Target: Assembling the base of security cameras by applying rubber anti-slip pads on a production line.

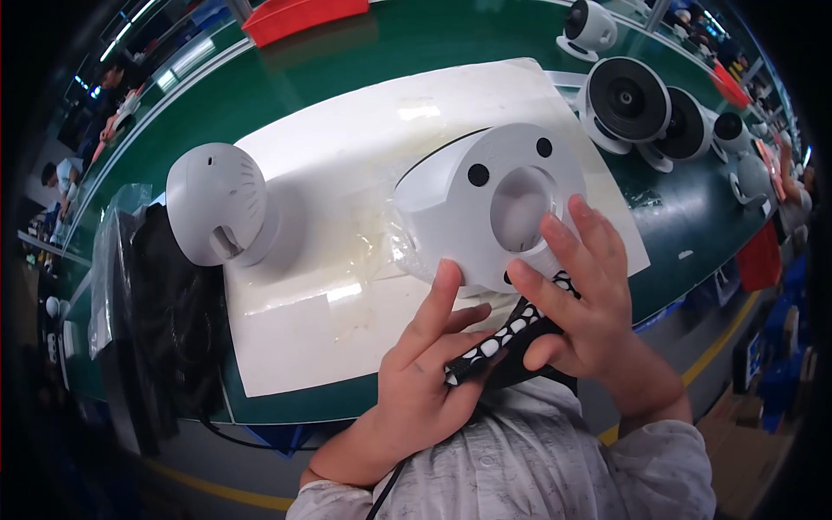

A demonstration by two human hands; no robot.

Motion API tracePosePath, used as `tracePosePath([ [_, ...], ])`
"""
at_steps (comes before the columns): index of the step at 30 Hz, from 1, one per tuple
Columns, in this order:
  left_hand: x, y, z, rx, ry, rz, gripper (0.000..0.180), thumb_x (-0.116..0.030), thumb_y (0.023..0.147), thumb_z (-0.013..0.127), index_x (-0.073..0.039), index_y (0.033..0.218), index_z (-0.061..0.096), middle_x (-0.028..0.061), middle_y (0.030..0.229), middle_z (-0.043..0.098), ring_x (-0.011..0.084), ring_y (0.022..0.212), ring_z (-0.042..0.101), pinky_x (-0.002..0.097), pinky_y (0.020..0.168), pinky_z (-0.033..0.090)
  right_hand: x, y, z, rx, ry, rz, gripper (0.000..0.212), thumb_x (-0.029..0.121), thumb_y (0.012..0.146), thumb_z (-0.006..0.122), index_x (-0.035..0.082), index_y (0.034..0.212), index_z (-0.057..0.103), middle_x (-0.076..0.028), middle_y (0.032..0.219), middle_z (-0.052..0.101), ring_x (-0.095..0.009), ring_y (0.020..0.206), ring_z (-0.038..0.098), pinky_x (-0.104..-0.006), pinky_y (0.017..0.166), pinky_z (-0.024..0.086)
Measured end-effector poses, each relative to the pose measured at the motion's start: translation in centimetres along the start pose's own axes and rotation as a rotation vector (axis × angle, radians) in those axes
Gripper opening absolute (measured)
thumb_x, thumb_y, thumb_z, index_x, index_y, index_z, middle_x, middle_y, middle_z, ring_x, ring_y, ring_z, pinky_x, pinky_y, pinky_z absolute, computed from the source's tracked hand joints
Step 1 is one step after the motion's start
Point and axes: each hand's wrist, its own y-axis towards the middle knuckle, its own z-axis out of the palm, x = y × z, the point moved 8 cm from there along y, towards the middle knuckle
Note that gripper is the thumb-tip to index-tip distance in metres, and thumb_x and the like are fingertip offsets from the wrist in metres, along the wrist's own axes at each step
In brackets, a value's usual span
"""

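Observation:
A white rounded housing (442, 204) lies on the pale sheet, its round recess facing up. Black round pads (479, 175) sit on its face around the recess. My left hand (425, 381) is closed round a black strip with white oval spots (491, 347), one finger stretched up to the housing's lower edge. My right hand (589, 290) has its fingers spread over the housing's lower right side, with one fingertip beside a dark pad partly hidden at the edge. The strip's upper end passes behind the right hand's fingers.
Left on the pale sheet (303, 338) stands a white rounded device (204, 195) with slots. Beside it are a black bag (178, 303) and clear plastic (108, 286). Several white devices with black round fronts (626, 100) stand far right. A red bin (299, 19) is at the back.

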Motion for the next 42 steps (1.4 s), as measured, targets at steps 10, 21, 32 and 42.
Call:
tracePosePath([
  [10, -0.5, 0.1, -0.3, 0.017, 0.021, 0.067, 0.017, 0.003, 0.066, 0.065, 0.005, 0.073, 0.050, 0.0273, 0.129, 0.027, 0.0338, 0.108, 0.047, 0.0339, 0.081, 0.046, 0.1, -0.8, -1.5, -0.151, 0.171, 0.046, 0.030, 0.035, 0.078, 0.054, 0.014, 0.099, 0.059, -0.008, 0.118, 0.047, -0.029, 0.115, 0.037, -0.0422, 0.096, 0.020],
  [21, -0.7, 0.0, -0.2, 0.016, 0.161, 0.182, 0.019, 0.007, 0.062, 0.064, 0.006, 0.076, 0.052, 0.0283, 0.129, 0.026, 0.0343, 0.105, 0.049, 0.0332, 0.081, 0.046, 2.6, 2.3, -0.5, 0.101, 0.315, -0.041, 0.007, 0.019, 0.068, 0.064, 0.015, 0.073, 0.062, -0.007, 0.110, 0.051, -0.032, 0.111, 0.037, -0.0423, 0.090, 0.029],
  [32, -0.7, -0.1, 0.0, 0.000, 0.257, 0.104, 0.024, 0.006, 0.059, 0.069, 0.005, 0.080, 0.057, 0.0243, 0.130, 0.028, 0.0307, 0.100, 0.053, 0.0306, 0.076, 0.047, -5.3, -0.3, -1.5, -0.293, 0.480, 0.352, 0.007, 0.005, 0.073, 0.059, 0.005, 0.080, 0.056, -0.015, 0.121, 0.043, -0.034, 0.118, 0.032, -0.0392, 0.094, 0.028],
  [42, -0.4, -0.3, 0.1, -0.016, 0.216, 0.086, 0.024, 0.006, 0.060, 0.068, 0.005, 0.082, 0.056, 0.0250, 0.129, 0.029, 0.0308, 0.101, 0.053, 0.0315, 0.079, 0.046, -3.6, -0.2, -2.9, -0.226, 0.174, 0.271, 0.015, 0.019, 0.078, 0.057, 0.007, 0.085, 0.061, -0.015, 0.117, 0.048, -0.032, 0.115, 0.036, -0.0395, 0.094, 0.025],
])
